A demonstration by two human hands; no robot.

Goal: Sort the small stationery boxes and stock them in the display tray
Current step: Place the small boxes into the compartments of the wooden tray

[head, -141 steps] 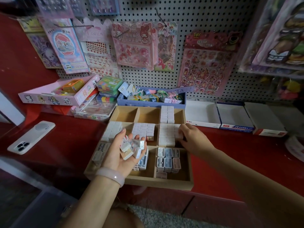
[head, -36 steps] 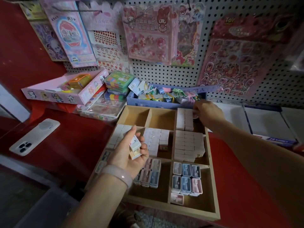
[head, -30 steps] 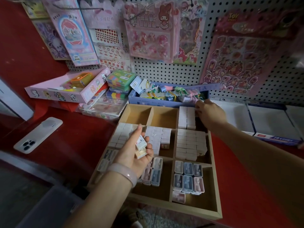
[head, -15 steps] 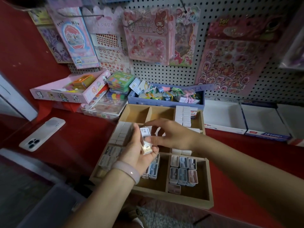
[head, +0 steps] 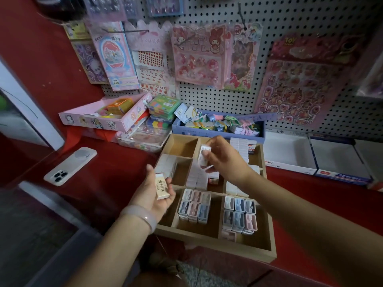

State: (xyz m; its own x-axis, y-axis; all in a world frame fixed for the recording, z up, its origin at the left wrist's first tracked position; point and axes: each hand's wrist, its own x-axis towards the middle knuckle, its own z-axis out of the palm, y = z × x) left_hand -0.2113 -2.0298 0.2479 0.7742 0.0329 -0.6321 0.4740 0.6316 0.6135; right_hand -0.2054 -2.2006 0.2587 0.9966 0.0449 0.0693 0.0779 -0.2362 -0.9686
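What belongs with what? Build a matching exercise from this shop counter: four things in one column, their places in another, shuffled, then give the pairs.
Things
1. cream box
2. white box
3. phone
4. green packs

Places
A. stacked by the pegboard, behind the wooden tray
B. lying in the left hand
C. flat on the red counter, left of the tray
D. pinched in the right hand above the tray

Pairs: 1-B, 2-D, 3-C, 4-A
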